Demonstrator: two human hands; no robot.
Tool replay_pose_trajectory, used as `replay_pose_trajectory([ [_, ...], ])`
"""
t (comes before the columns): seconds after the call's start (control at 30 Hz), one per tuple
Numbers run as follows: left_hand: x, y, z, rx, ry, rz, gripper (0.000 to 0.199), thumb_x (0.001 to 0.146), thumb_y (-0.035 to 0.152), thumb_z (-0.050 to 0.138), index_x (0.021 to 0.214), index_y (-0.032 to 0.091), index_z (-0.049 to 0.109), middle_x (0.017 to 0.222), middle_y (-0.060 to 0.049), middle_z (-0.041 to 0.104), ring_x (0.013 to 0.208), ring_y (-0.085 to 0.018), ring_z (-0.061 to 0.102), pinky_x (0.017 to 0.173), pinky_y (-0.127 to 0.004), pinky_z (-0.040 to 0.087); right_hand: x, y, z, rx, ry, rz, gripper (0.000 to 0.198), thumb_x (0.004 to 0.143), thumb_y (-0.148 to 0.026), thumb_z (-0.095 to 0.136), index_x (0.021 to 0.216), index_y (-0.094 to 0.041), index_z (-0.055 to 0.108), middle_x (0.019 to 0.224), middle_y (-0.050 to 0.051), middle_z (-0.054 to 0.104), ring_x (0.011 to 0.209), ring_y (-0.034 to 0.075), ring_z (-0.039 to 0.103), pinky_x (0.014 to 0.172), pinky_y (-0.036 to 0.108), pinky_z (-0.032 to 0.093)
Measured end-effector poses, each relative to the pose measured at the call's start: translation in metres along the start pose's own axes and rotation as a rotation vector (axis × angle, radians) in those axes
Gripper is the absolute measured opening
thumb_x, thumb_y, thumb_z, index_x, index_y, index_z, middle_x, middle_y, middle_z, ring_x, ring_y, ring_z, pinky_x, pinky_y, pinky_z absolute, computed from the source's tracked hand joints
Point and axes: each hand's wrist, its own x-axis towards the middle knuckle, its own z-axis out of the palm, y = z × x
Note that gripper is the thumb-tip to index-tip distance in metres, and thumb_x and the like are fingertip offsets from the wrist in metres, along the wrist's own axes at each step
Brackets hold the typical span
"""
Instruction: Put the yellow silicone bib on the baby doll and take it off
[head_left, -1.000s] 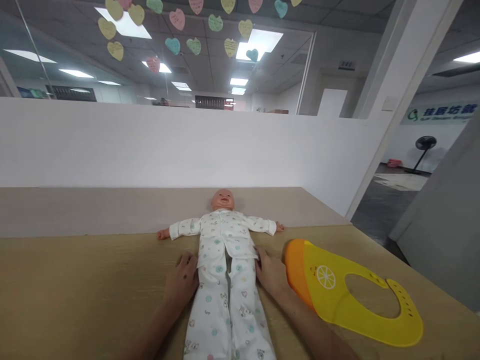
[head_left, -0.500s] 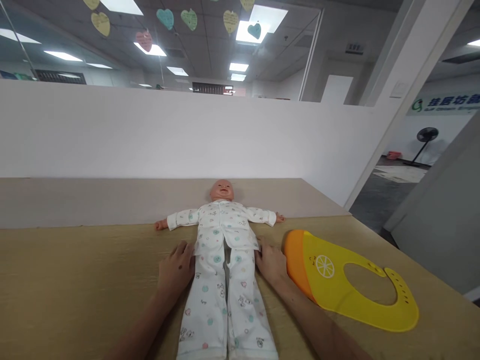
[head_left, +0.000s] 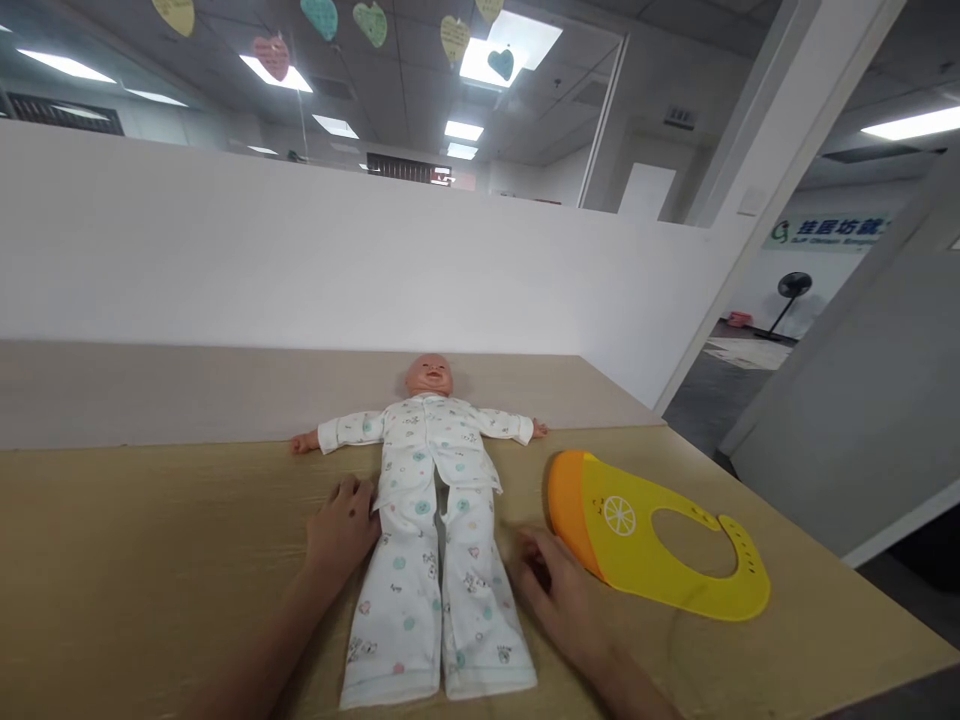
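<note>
A baby doll (head_left: 430,376) lies on its back with its arms spread. It wears a white printed shirt (head_left: 427,435) and matching white trousers (head_left: 409,590). The shirt's lower front is parted over the trousers. At the doll's waist, my left hand (head_left: 341,525) is closed against the shirt's hem; its fingertips are partly hidden. My right hand (head_left: 559,590) is beside the trouser leg, apart from the clothes, with fingers loosely bent and a gap between thumb and forefinger. Just beyond it lies a yellow bib (head_left: 645,545) with an orange pocket and a citrus-slice print.
The wooden table (head_left: 150,560) meets a low white wall (head_left: 300,260) at the back, below glass with heart-shaped notes. To the right, past the table's edge, are a grey panel (head_left: 847,340) and a black standing fan (head_left: 793,285).
My right hand has let go of the clothing at the doll's waist and moved back towards me. My left hand stays at the waist. The view has turned slightly right.
</note>
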Motion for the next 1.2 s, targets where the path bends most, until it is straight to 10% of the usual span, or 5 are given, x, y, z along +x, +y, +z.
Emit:
replay_pose_trajectory([
  [0.4, -0.002, 0.003, -0.005, 0.002, 0.003, 0.000, 0.034, 0.090, 0.025, 0.035, 0.112, 0.014, 0.058, 0.116, -0.013, 0.055, 0.109, -0.027, 0.052, 0.077, -0.036, 0.045, -0.092, 0.106, -0.040, -0.269, 0.356, 0.161, 0.062, 0.070, -0.070, 0.032, 0.130, -0.056, 0.018, 0.130, -0.012, 0.039, 0.119, 0.012, 0.051, 0.102, 0.035, 0.053],
  [0.57, -0.002, 0.004, -0.007, 0.012, -0.019, -0.005, 0.034, 0.089, 0.023, 0.035, 0.114, 0.015, 0.057, 0.115, -0.013, 0.055, 0.111, -0.028, 0.051, 0.077, -0.037, 0.045, -0.094, 0.114, -0.063, -0.358, 0.380, 0.303, 0.083, 0.069, -0.076, 0.022, 0.141, -0.046, -0.009, 0.132, -0.008, 0.038, 0.123, 0.015, 0.047, 0.106, 0.040, 0.049],
  [0.77, -0.002, 0.003, -0.004, 0.028, -0.023, -0.002, 0.034, 0.089, 0.023, 0.036, 0.116, 0.015, 0.056, 0.118, -0.013, 0.054, 0.110, -0.026, 0.052, 0.078, -0.035, 0.044, -0.068, 0.121, -0.078, -0.303, 0.293, 0.378, 0.105, 0.068, -0.082, 0.020, 0.151, -0.021, 0.000, 0.138, 0.005, 0.031, 0.131, 0.018, 0.040, 0.113, 0.040, 0.041],
  [1.03, -0.003, 0.001, -0.003, -0.083, -0.014, -0.006, 0.030, 0.088, 0.021, 0.038, 0.111, 0.014, 0.057, 0.114, -0.012, 0.055, 0.109, -0.027, 0.052, 0.077, -0.037, 0.044, -0.008, 0.099, -0.102, 0.085, 0.321, 0.406, 0.107, 0.058, -0.089, 0.028, 0.140, -0.021, 0.038, 0.135, 0.002, 0.036, 0.138, 0.018, 0.032, 0.127, 0.038, 0.022],
  [1.2, -0.002, -0.009, 0.006, -0.435, 0.093, -0.013, 0.021, 0.082, 0.023, 0.042, 0.098, 0.016, 0.055, 0.101, -0.007, 0.059, 0.092, -0.021, 0.056, 0.079, -0.034, 0.043, -0.006, 0.049, -0.112, 0.457, 0.368, 0.305, 0.093, 0.062, -0.081, 0.042, 0.136, -0.025, 0.041, 0.139, -0.003, 0.029, 0.139, 0.009, 0.033, 0.115, 0.022, 0.042],
])
